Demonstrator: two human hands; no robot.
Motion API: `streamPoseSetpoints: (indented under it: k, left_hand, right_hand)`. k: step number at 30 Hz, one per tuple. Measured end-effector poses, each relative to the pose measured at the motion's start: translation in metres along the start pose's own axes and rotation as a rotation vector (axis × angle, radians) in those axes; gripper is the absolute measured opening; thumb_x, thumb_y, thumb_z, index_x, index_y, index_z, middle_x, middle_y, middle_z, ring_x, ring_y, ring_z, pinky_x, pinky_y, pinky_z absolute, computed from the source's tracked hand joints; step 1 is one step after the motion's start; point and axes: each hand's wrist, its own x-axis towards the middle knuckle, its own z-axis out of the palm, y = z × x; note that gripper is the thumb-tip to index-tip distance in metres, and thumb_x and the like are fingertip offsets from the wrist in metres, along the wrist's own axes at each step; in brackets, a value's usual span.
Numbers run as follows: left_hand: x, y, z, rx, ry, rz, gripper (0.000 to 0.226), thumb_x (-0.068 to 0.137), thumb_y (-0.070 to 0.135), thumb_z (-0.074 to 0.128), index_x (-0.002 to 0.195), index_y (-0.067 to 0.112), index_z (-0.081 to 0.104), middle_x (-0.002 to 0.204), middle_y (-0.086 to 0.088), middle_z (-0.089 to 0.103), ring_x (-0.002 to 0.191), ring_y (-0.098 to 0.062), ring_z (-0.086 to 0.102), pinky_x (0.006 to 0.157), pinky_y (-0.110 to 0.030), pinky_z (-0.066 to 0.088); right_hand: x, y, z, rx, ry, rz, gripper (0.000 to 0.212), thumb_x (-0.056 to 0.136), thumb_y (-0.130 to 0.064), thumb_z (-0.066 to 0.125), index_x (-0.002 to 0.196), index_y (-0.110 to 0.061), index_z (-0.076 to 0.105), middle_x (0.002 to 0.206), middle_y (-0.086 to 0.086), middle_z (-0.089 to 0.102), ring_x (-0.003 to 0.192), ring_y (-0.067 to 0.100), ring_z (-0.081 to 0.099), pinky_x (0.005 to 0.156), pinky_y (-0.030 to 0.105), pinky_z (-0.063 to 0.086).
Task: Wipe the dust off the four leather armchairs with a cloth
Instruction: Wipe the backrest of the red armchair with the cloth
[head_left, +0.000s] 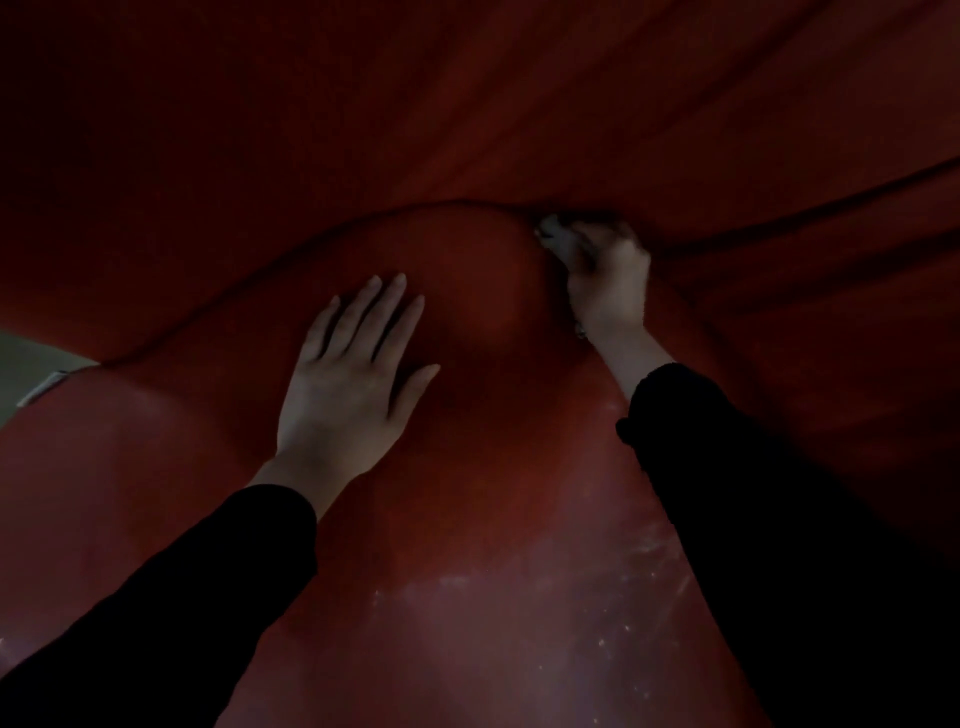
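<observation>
Armchair (493, 519) leather, dark red, fills nearly all of my view. Its seat runs from the bottom edge up to a curved seam (311, 244), where the creased backrest (467, 104) begins. Pale dust (571, 623) speckles the near part of the seat.

The cloth (551, 232) sits bunched at that seam, right of centre. My right hand (605, 280) grips it with curled fingers, pushed into the crease, so only a small pale tuft shows past the knuckles. My left hand (353, 374) lies flat on the seat, fingers straight and slightly spread, holding nothing and apart from the right hand.

Bare leather lies open between the two hands and below them. Black sleeves (182, 597) cover both arms. At the left edge the seat's rim ends over a strip of pale floor (26, 364).
</observation>
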Motion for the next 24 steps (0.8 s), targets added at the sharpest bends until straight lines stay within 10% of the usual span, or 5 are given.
streamPoseSetpoints:
  k: [8, 16, 24]
  left_hand:
    - [-0.001, 0.0, 0.0, 0.012, -0.009, -0.004, 0.065, 0.1, 0.054, 0.018, 0.152, 0.016, 0.027, 0.16, -0.002, 0.021, 0.149, -0.017, 0.014, 0.122, -0.041, 0.008]
    - [-0.001, -0.001, 0.003, 0.01, 0.026, -0.002, 0.064, 0.101, 0.053, 0.02, 0.151, 0.015, 0.028, 0.16, -0.003, 0.022, 0.148, -0.018, 0.016, 0.121, -0.043, 0.012]
    - [0.0, 0.0, 0.004, 0.024, 0.019, -0.002, 0.065, 0.101, 0.054, 0.017, 0.152, 0.016, 0.025, 0.161, -0.002, 0.02, 0.149, -0.017, 0.013, 0.122, -0.038, 0.005]
  right_hand:
    - [-0.032, 0.01, -0.021, 0.226, -0.187, -0.294, 0.022, 0.087, -0.014, 0.068, 0.108, -0.009, 0.07, 0.1, -0.001, 0.054, 0.088, 0.007, 0.056, 0.083, 0.003, 0.038]
    - [-0.011, 0.043, -0.015, -0.085, 0.212, 0.17, 0.028, 0.094, -0.007, 0.053, 0.118, -0.011, 0.066, 0.118, 0.014, 0.059, 0.102, 0.024, 0.057, 0.088, 0.022, 0.043]
    - [-0.04, 0.022, -0.003, 0.056, 0.039, -0.39, 0.018, 0.088, -0.008, 0.062, 0.104, -0.006, 0.07, 0.101, 0.013, 0.064, 0.091, 0.027, 0.062, 0.081, 0.032, 0.05]
